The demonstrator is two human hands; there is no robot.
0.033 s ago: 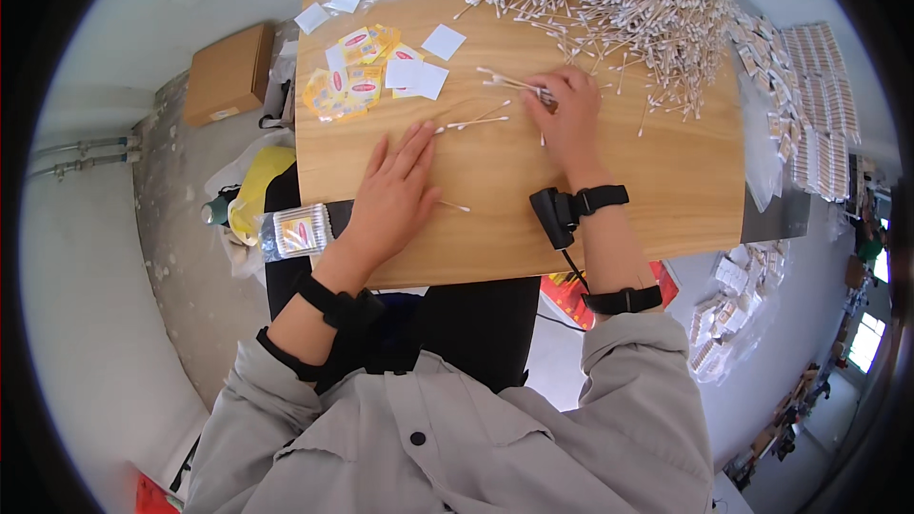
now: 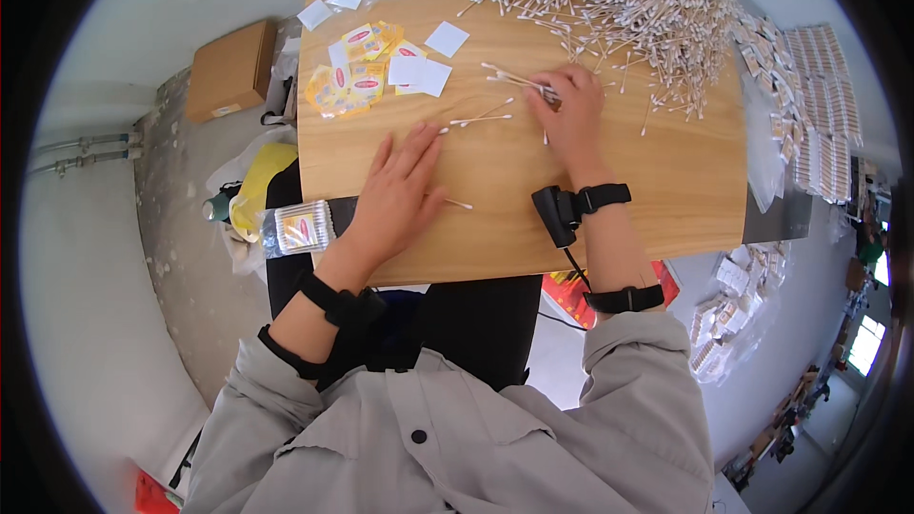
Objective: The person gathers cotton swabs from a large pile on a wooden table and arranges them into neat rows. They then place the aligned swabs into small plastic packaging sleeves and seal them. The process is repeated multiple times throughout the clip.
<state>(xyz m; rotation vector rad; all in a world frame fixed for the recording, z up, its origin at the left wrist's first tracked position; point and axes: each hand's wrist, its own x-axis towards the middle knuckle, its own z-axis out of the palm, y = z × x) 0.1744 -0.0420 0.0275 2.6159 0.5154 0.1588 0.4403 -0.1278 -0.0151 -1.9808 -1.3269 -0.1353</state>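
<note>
My right hand (image 2: 573, 114) is closed on a small bunch of cotton swabs (image 2: 511, 81), whose white tips stick out to the left of the fingers. Palm down on the wooden table, my left hand (image 2: 395, 195) is open, with its fingers stretched out. Two loose cotton swabs (image 2: 484, 119) lie crossed between the hands, close to the left fingertips. Another single swab (image 2: 460, 204) pokes out beside the left thumb; part of it is hidden.
A big heap of cotton swabs (image 2: 619, 0) covers the far right of the table (image 2: 609, 219). Yellow printed cards (image 2: 357, 81) and white paper squares (image 2: 446, 38) lie far left. A packed swab bag (image 2: 300, 228) sits by my left forearm. More packs (image 2: 819, 105) are piled at right.
</note>
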